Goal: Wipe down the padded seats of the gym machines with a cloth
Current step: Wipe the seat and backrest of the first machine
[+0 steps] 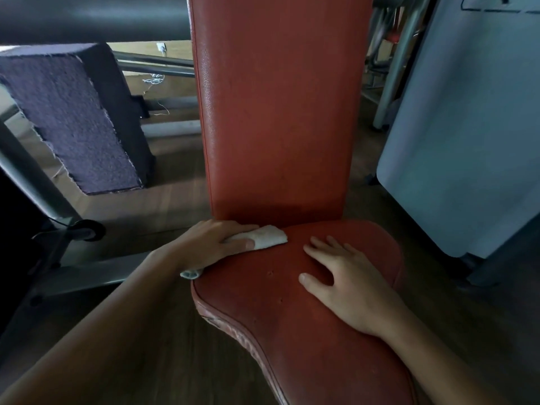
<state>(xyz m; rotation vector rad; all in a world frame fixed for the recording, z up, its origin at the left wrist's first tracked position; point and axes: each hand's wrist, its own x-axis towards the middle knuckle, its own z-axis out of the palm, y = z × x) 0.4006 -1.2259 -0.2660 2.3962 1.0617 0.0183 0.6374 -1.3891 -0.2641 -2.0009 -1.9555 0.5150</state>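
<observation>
Red padded seat (292, 331): white cloth (270, 236) is grasped by the left grip (216, 244) at its far left edge; right grip (344, 285) is laid flat, released, at centre.

Your seat (292, 317) lies near you in the middle, and the backrest (277, 112) stands upright at its far edge. Your left hand (213, 244) holds the cloth (268, 236) down on the seat's far left corner. Your right hand (344, 282) lies flat on the seat, just right of the cloth. A padded block (73, 121) stands far left, and a panel (467, 127) stands at the right.
</observation>
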